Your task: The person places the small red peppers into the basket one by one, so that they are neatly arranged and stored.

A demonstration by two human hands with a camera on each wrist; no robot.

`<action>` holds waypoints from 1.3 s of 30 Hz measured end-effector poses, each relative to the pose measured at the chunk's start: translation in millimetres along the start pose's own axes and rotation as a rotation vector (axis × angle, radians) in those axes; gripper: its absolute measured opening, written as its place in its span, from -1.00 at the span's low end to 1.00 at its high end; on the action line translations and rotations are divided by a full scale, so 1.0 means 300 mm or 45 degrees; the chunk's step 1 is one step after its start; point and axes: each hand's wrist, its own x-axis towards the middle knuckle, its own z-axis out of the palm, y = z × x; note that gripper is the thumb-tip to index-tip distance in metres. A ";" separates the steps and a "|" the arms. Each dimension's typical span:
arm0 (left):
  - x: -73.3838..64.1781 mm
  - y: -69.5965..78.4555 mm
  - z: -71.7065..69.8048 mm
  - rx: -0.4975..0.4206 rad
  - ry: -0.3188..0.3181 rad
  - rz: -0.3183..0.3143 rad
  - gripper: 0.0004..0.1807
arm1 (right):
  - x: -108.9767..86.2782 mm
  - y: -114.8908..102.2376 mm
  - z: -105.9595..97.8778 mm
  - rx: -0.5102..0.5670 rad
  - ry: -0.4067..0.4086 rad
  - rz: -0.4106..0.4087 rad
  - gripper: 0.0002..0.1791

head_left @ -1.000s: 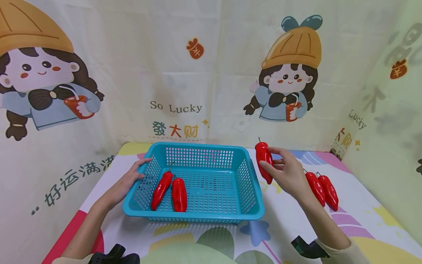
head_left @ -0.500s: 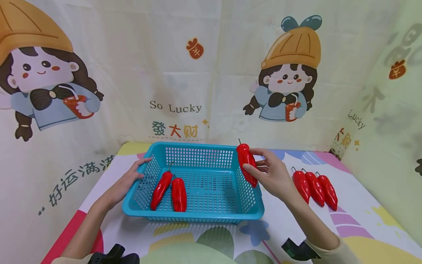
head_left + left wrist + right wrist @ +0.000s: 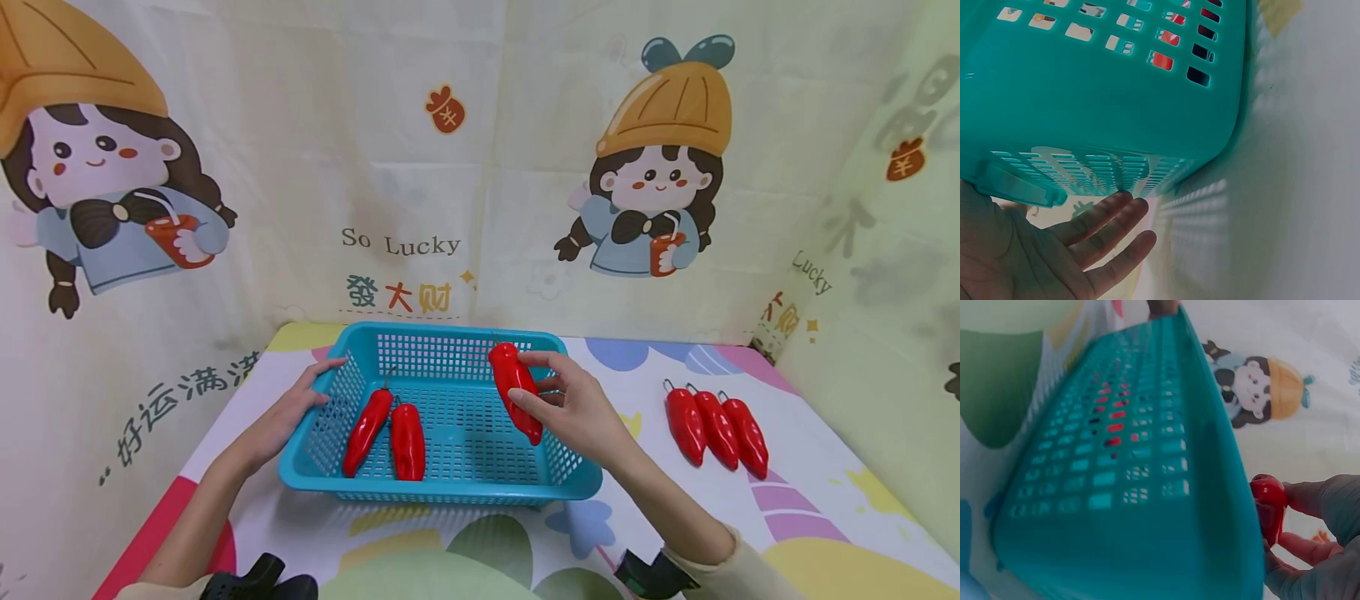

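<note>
My right hand pinches a shiny red chili pepper between thumb and fingers, over the right part of the blue plastic basket. Its tapered tip points down and right. In the right wrist view the held pepper shows beyond the rim, partly hidden by it. My left hand rests at the basket's left rim. Its lower fingers lie straight along the outer wall in the left wrist view. Inside the basket, at the left, lie two red peppers, one slanted and one nearly upright.
Three more red peppers lie side by side on the patterned tabletop, right of the basket. A cartoon-printed cloth hangs behind the table and down both sides. Black wrist mounts sit on the forearms.
My right hand has carried the pepper leftward, from outside the basket's right rim to over its interior, and slightly lower. The left hand and the peppers in the basket have stayed put.
</note>
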 end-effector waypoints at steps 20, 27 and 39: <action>0.004 -0.003 -0.003 0.009 0.007 -0.019 -0.19 | 0.039 -0.040 0.177 0.196 -0.275 0.168 -0.39; 0.006 -0.008 -0.002 0.013 0.011 -0.008 -0.19 | 0.058 -0.025 0.211 0.208 -0.288 0.275 -0.38; 0.008 -0.001 -0.004 0.010 0.020 -0.033 -0.21 | 0.081 -0.010 0.259 0.222 -0.268 0.428 -0.35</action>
